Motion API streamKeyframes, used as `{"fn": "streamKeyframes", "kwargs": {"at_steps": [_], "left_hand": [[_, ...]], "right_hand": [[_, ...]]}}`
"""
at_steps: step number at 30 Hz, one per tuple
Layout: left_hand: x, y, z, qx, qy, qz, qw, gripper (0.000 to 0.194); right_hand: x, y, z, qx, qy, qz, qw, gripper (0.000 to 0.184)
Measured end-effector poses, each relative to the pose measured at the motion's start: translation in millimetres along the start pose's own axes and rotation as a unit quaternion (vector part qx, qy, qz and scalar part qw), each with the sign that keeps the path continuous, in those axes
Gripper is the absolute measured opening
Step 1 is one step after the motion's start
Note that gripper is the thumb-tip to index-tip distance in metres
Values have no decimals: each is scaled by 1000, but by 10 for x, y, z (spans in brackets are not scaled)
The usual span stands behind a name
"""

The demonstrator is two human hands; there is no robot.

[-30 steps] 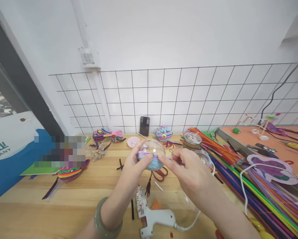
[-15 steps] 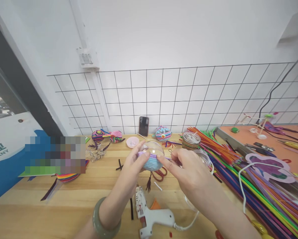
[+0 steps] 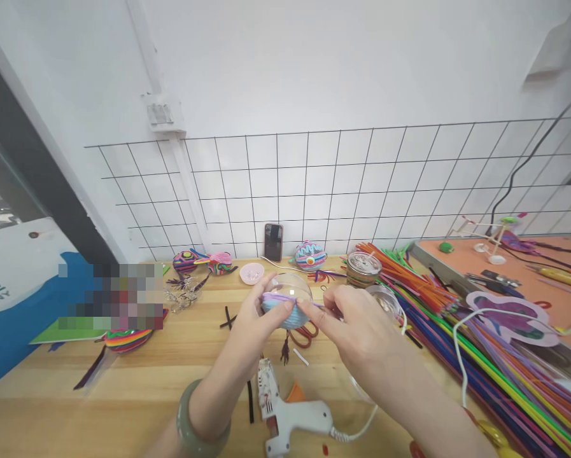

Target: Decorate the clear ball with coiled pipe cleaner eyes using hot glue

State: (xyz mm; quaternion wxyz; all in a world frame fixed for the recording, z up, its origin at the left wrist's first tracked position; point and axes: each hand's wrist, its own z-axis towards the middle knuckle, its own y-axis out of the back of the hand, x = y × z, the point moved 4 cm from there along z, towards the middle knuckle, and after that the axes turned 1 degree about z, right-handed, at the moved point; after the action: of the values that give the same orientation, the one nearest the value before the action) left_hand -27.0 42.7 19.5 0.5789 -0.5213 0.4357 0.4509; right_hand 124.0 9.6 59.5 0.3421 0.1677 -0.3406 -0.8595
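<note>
Ball (image 3: pixel 295 318) sits clasped inside left grip (image 3: pixel 254 318); right grip (image 3: pixel 359 321), beside it, pinches purple strand (image 3: pixel 277 297).

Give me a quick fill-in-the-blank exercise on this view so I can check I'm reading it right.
1. The left hand and right hand are at a clear ball, where light ____ strands cover the part below a purple strand.
2. The green bangle is worn on the same side as the ____ hand.
3. The white glue gun lies on the ____ table.

Missing words: blue; left; wooden.
</note>
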Motion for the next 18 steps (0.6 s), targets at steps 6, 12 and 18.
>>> {"fn": "streamKeyframes", "kwargs": {"at_steps": [6,12,18], "left_hand": [[29,13,5,-5,0,7,1000,69],[10,-3,3,-6,10,-9,1000,64],[-10,-23,-10,5,12,-22,1000,58]], "right_hand": [[20,32,9,-9,19,-8,1000,36],[28,32,18,-5,26,-10,1000,35],[31,19,17,10,25,-14,1000,34]]}}
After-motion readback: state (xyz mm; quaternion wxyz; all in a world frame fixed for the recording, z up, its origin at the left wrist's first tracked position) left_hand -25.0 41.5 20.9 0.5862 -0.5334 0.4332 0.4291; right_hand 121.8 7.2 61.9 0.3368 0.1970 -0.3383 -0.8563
